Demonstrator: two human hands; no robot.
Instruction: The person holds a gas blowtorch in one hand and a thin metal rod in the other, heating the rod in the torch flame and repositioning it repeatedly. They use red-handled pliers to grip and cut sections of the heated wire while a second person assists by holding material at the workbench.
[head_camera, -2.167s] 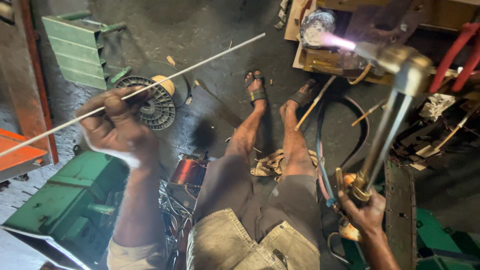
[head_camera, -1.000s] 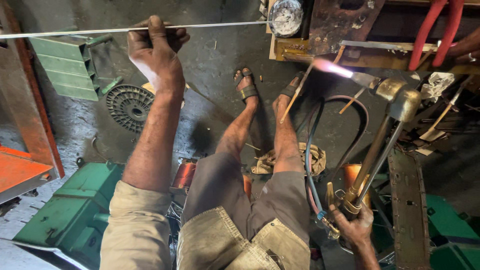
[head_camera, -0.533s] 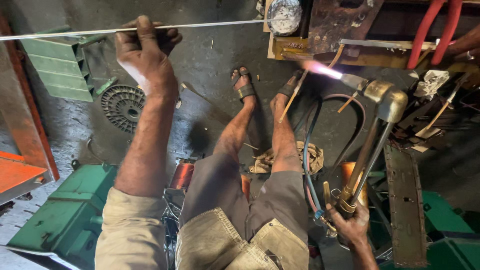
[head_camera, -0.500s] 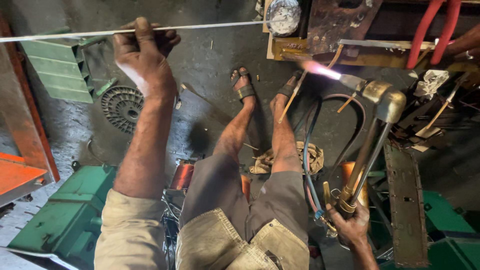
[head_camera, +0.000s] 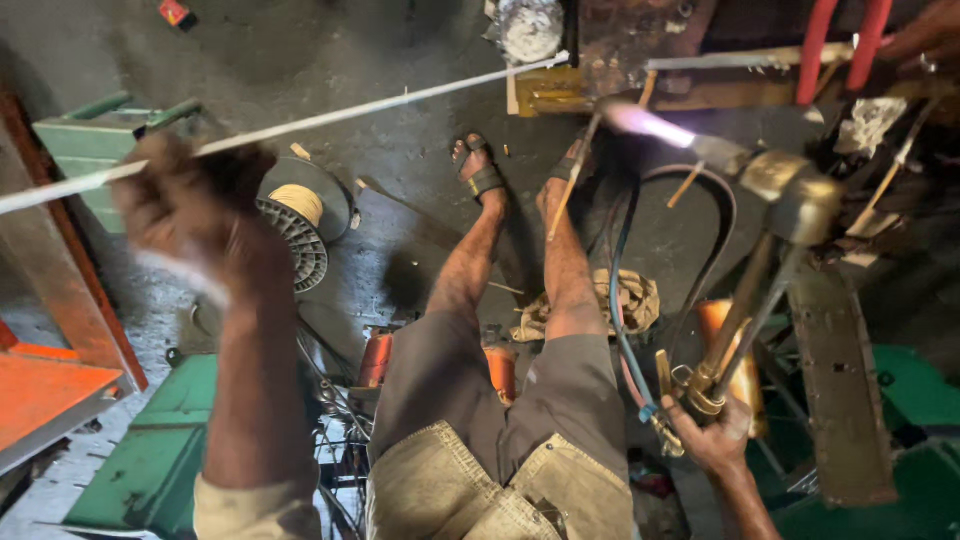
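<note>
The left hand (head_camera: 195, 225), blurred, is raised at the left and closed around a long thin white rod (head_camera: 380, 100), which slants up from the left edge to its tip at the far middle, near a yellowish metal piece (head_camera: 545, 95). The right hand (head_camera: 715, 435), low at the near right, is wrapped around the brass handle of a gas torch (head_camera: 770, 250); the torch reaches up and away to a bent head, and a bright flame (head_camera: 645, 122) shoots left from its nozzle toward the rod's tip, though the two stay apart. Dark and blue hoses (head_camera: 625, 290) loop from the torch handle across the floor. The person's bare legs stretch out between the hands, sandalled feet (head_camera: 480, 175) pointing far. A round grille (head_camera: 300, 240) lies on the floor just right of the left hand, a green box (head_camera: 90, 145) behind it, and a crumpled rag (head_camera: 630, 300) lies beside the right leg. Red hoses (head_camera: 840, 45) hang at the far right.
</note>
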